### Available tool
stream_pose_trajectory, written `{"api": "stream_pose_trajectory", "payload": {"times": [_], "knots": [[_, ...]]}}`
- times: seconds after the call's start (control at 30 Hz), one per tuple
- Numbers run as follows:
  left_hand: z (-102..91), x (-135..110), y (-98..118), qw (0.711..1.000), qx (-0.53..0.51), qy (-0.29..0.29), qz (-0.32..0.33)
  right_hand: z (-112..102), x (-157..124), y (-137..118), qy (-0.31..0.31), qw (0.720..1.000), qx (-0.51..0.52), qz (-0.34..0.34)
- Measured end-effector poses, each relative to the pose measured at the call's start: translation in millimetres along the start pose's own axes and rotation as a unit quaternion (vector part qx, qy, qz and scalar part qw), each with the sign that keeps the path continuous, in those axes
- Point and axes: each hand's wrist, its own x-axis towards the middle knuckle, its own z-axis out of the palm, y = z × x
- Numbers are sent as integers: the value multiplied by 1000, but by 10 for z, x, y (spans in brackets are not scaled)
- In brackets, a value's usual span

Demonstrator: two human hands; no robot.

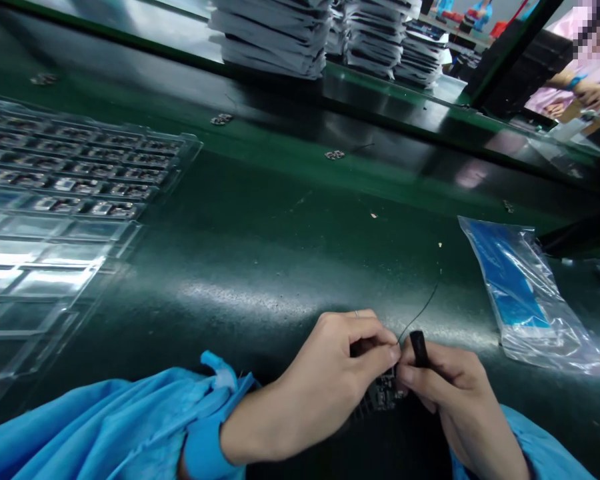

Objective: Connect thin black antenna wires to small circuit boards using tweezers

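A dark circuit board (386,393) lies low in the picture, partly covered by my fingers. My left hand (347,363) is closed over it, thumb and forefinger pinched together at the base of a thin dark wire (425,308). That wire curves up and away to the right. Close by on the right, my right hand (443,380) is closed around a slim black tool (419,348), whose blunt end sticks up past the fingers. The tool's other end is hidden, so its kind cannot be made out. The fingertips of both hands nearly meet.
Clear plastic trays (75,160) with small electronic parts stand at the left. A clear bag (525,293) with a blue sheet lies at the right. Small part clusters (335,155) sit along the back ledge, below stacked white packets (275,33). Another person's hand (593,93) shows at upper right.
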Motion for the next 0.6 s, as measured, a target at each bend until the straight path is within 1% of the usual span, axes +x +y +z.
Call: {"api": "stream_pose_trajectory", "payload": {"times": [0.07,0.1,0.17,0.23,0.27,0.33,0.43,0.5,0.6], "knots": [[-45,10,21,1000,22,-2,2,-8,-11,-15,30,999,-38,-6],[-72,9,31,999,34,-4,-1,-16,-27,-32,57,996,-59,-26],[-126,-3,41,998,67,-8,-13,-44,-80,-75,117,982,-116,-97],[-175,-15,22,995,101,-9,-17,-83,-146,-109,140,959,-181,-166],[-197,-17,2,993,116,-9,-21,-103,-177,-118,144,951,-205,-180],[-233,-3,-44,989,136,-21,-45,-132,-222,-114,153,949,-222,-162],[-274,43,-91,985,141,-45,-94,-145,-230,-87,173,958,-202,-110],[-287,60,-88,985,126,-42,-106,-144,-206,-78,168,963,-189,-88],[-286,34,-59,990,86,-33,-104,-146,-168,-78,168,968,-171,-69]]}}
